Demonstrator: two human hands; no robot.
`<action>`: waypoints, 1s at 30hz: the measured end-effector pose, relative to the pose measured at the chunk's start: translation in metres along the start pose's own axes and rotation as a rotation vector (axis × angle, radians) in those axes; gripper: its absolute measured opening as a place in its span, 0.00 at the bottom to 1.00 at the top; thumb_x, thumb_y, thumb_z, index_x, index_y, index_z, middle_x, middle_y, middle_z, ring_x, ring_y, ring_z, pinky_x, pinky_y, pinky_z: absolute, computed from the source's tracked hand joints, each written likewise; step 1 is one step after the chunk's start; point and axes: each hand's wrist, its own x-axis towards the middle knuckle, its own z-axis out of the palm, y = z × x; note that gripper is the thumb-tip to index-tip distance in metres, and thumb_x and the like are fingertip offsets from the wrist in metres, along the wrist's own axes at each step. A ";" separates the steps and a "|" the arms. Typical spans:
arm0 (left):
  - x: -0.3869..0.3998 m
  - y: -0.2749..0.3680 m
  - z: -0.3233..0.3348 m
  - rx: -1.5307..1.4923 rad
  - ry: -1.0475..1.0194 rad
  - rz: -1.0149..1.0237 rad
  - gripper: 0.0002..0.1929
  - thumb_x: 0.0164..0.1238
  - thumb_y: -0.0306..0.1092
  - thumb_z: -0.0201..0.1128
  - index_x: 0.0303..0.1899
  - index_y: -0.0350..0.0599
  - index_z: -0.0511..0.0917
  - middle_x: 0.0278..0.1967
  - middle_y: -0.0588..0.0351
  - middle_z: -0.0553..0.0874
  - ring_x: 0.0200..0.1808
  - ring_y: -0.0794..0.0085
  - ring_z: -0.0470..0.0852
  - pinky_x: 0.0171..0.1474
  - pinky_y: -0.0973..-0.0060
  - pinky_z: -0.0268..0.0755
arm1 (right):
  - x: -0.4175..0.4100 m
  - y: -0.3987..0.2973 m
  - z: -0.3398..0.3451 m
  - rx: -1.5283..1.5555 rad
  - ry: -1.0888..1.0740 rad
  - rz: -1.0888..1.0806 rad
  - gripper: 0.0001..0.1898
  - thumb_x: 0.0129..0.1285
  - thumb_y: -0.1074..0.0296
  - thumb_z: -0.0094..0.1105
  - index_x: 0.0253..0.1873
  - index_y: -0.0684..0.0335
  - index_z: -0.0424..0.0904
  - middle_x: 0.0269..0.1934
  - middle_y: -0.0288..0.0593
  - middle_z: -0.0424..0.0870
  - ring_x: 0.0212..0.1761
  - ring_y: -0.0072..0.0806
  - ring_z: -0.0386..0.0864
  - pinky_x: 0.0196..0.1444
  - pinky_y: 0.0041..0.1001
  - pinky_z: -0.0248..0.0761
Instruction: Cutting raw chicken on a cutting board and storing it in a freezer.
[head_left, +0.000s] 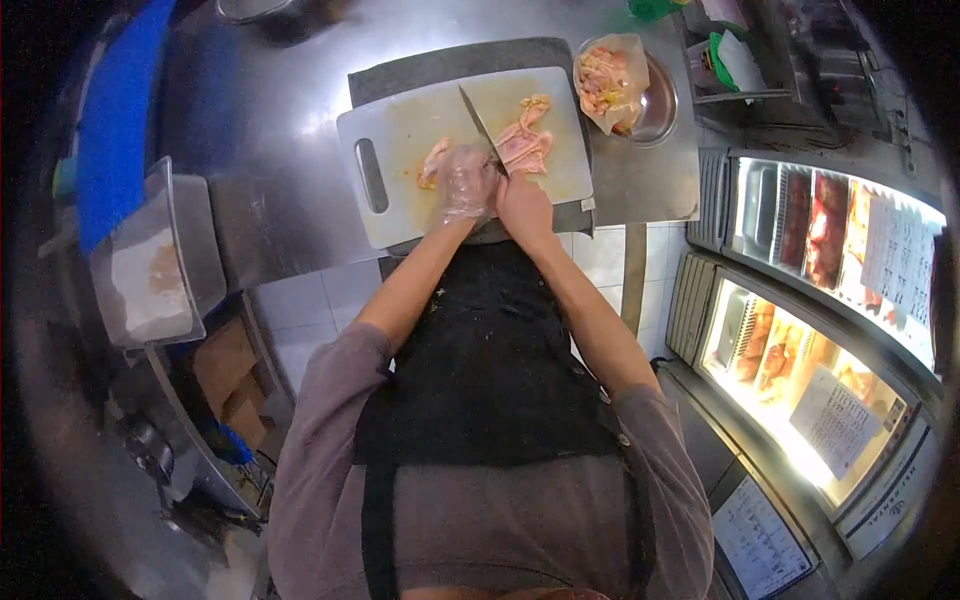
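Note:
My right hand (525, 208), bare, grips a kitchen knife (480, 124) by its handle, which the fingers hide. The blade points away from me and slants left across a white plastic cutting board (397, 135). Close to the blade's left side is my left hand (466, 182) in a clear plastic glove. A piece of raw chicken (435, 159) shows from beside and under that glove; whether the fingers grip it is hidden. Another raw chicken piece (526, 144), spread flat with skin on, lies just right of the blade.
Under the board is a dark grey cloth (465, 60) on a steel worktable (292, 135). A metal bowl (664, 112) at right holds a lined heap of raw chicken pieces (604, 79). A clear tub of white powder (150, 292) stands left. Lit refrigerated display cases (795, 375) stand right.

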 end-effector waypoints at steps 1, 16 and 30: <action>-0.003 -0.005 0.002 0.043 0.015 0.055 0.03 0.47 0.27 0.61 0.27 0.43 0.78 0.26 0.50 0.80 0.33 0.54 0.79 0.39 0.59 0.69 | -0.002 0.003 0.000 -0.004 -0.002 0.004 0.13 0.65 0.60 0.46 0.40 0.66 0.72 0.26 0.60 0.80 0.29 0.56 0.79 0.33 0.49 0.72; -0.014 -0.010 0.008 0.130 -0.020 0.019 0.03 0.49 0.31 0.63 0.25 0.44 0.80 0.22 0.47 0.79 0.27 0.55 0.78 0.35 0.60 0.69 | -0.031 0.041 0.008 0.031 0.001 -0.071 0.15 0.67 0.59 0.46 0.37 0.69 0.70 0.23 0.61 0.78 0.26 0.57 0.78 0.30 0.50 0.70; -0.010 -0.014 0.002 0.174 0.050 -0.126 0.10 0.47 0.33 0.64 0.33 0.41 0.81 0.24 0.43 0.78 0.34 0.51 0.80 0.45 0.57 0.70 | -0.058 0.043 -0.003 -0.100 -0.082 -0.038 0.16 0.67 0.58 0.46 0.37 0.68 0.70 0.25 0.61 0.79 0.28 0.58 0.78 0.32 0.51 0.71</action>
